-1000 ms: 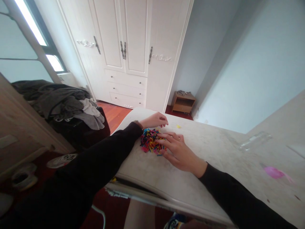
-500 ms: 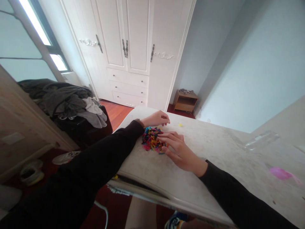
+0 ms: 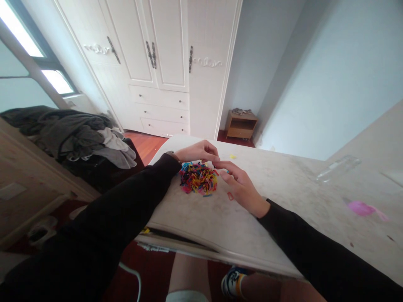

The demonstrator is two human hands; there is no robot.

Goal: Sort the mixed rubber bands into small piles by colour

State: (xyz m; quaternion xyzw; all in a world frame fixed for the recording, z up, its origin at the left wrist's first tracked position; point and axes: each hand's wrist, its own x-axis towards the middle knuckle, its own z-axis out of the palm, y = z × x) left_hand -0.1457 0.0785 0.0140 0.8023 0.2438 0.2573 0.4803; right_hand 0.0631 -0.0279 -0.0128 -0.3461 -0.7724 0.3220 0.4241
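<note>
Bands [image 3: 199, 180] lie piled on the table [image 3: 195, 218] — clothes [image 3: 75, 134] to its left, wardrobe [image 3: 171, 46] behind, nightstand [image 3: 239, 132] right of the wardrobe.

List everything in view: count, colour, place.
Table: 1, whitish, centre
Loop pile: 1, multicoloured, table's left
Stray loop: 1, red, beside pile
Scrap: 1, yellow, table's far side
Plastic item: 1, clear, table's right
Limp item: 1, pink, table's right
Wardrobe: 1, white, back
Cabinet: 1, brown, beyond table
Clothes heap: 1, grey, left
Window: 1, bright, upper left
Cable: 1, white, floor
Floor shoe: at least 1, blurred, lower left
Left hand: 1, black-sleeved, beside pile
Right hand: 1, black-sleeved, beside pile
Legs: 2, bare, below
</note>
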